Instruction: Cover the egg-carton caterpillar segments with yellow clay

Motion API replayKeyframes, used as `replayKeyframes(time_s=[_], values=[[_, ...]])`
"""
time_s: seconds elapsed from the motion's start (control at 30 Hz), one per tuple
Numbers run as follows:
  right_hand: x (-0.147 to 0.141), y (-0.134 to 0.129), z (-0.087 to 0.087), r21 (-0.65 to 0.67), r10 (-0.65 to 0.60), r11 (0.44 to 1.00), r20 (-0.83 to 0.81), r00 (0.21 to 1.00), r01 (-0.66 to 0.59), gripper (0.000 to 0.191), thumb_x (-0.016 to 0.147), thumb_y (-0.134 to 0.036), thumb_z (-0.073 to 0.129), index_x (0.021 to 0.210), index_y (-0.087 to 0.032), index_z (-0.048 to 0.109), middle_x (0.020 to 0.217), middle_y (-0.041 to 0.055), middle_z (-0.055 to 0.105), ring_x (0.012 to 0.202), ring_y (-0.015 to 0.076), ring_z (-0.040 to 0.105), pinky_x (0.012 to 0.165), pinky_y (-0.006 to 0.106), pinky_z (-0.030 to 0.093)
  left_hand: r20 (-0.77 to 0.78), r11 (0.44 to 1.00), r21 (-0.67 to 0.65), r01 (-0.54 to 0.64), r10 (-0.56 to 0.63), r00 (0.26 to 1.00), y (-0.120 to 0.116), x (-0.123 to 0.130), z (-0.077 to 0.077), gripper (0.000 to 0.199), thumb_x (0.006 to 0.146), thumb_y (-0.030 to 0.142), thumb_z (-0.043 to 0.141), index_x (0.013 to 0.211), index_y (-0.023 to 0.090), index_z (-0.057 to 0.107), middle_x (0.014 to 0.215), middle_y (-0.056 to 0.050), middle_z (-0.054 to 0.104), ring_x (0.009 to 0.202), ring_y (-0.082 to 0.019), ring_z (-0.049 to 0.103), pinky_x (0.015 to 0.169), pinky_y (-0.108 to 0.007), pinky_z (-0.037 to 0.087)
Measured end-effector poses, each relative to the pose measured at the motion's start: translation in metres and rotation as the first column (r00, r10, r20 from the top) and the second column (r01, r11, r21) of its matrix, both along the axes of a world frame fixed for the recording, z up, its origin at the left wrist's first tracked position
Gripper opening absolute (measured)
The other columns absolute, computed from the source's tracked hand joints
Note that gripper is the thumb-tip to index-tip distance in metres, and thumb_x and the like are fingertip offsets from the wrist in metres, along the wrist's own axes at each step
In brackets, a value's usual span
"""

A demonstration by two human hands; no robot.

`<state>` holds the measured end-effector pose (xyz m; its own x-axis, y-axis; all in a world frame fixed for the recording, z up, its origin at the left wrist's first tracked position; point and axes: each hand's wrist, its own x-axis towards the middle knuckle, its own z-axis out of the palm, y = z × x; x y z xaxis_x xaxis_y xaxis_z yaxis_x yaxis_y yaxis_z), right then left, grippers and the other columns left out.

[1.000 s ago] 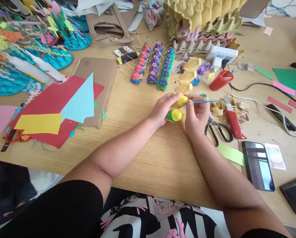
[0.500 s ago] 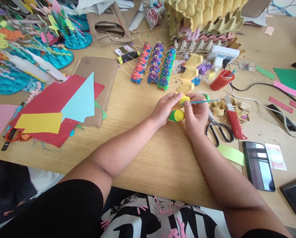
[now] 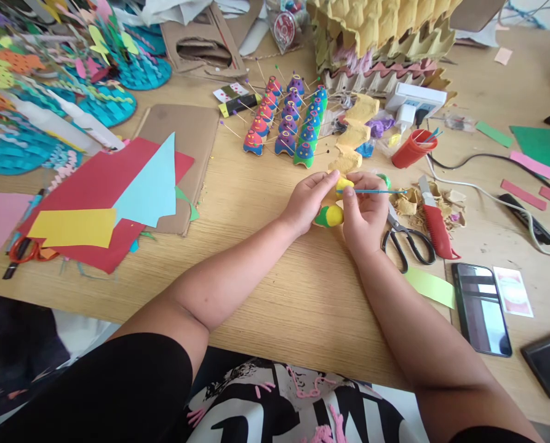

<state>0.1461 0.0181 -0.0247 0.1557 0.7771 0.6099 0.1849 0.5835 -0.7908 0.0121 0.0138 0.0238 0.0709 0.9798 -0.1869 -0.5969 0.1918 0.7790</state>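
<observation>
A yellow-and-green strip of bumps (image 3: pixel 334 215) is pinched in my left hand (image 3: pixel 308 200), its fingers closed round the far side. My right hand (image 3: pixel 365 212) grips a thin blue stick (image 3: pixel 381 191), whose left end touches the upper yellow bump near my left fingertips. Part of the strip is hidden behind my fingers; a green end shows past my right hand. Beyond my hands stand red (image 3: pixel 259 126), purple (image 3: pixel 285 125) and green-blue (image 3: pixel 307 135) rows of decorated bumps with pins in them. A bare yellow carton strip (image 3: pixel 349 138) lies just behind my hands.
Black scissors (image 3: pixel 408 239), a red-handled knife (image 3: pixel 435 224) and a phone (image 3: pixel 482 309) lie to the right. A red cup (image 3: pixel 414 149) with sticks stands beyond them. Coloured paper (image 3: pixel 85 184) covers the left. Egg trays (image 3: pixel 386 31) are stacked at the back.
The yellow-and-green strip has shifted very slightly to the right in my left hand. Both hands keep nearly the same place and grip.
</observation>
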Motion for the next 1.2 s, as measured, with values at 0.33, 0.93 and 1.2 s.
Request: replayKeyframes(time_s=[0.33,0.93,1.2], values=[[-0.0017,0.0019,-0.0026,0.033,-0.024,0.999,-0.016,1.0,0.024,0.046,0.11,-0.074,0.078,0.105,-0.03,0.066,0.118,0.0054,0.078,0.114,0.0279,0.078,0.117,0.061,0.068,-0.02,1.0,-0.002,-0.002,0.002,1.0,0.0002,0.0002,-0.0027,0.049,0.102,0.056,0.098,0.083,0.021,0.071,0.078,0.003,0.072,0.079,-0.013,0.075,0.072,-0.023,0.059],[-0.0008,0.0021,-0.0033,0.061,-0.011,0.998,-0.012,1.0,0.012,0.042,0.111,-0.071,0.078,0.104,-0.03,0.066,0.117,0.0052,0.079,0.113,0.0277,0.078,0.117,0.06,0.067,-0.03,1.0,0.019,-0.015,0.015,0.999,-0.0012,0.001,-0.0018,0.054,0.101,0.063,0.097,0.082,0.021,0.07,0.078,0.003,0.07,0.077,-0.012,0.07,0.072,-0.023,0.056],[-0.0005,0.0019,-0.0043,0.046,-0.006,0.999,-0.003,1.0,0.006,0.043,0.111,-0.072,0.077,0.106,-0.031,0.066,0.118,0.0053,0.078,0.114,0.0281,0.078,0.117,0.06,0.067,0.018,0.999,-0.031,-0.02,0.02,1.0,0.0,0.0015,-0.0038,0.05,0.099,0.058,0.1,0.084,0.021,0.07,0.077,0.005,0.067,0.079,-0.012,0.073,0.074,-0.024,0.059]])
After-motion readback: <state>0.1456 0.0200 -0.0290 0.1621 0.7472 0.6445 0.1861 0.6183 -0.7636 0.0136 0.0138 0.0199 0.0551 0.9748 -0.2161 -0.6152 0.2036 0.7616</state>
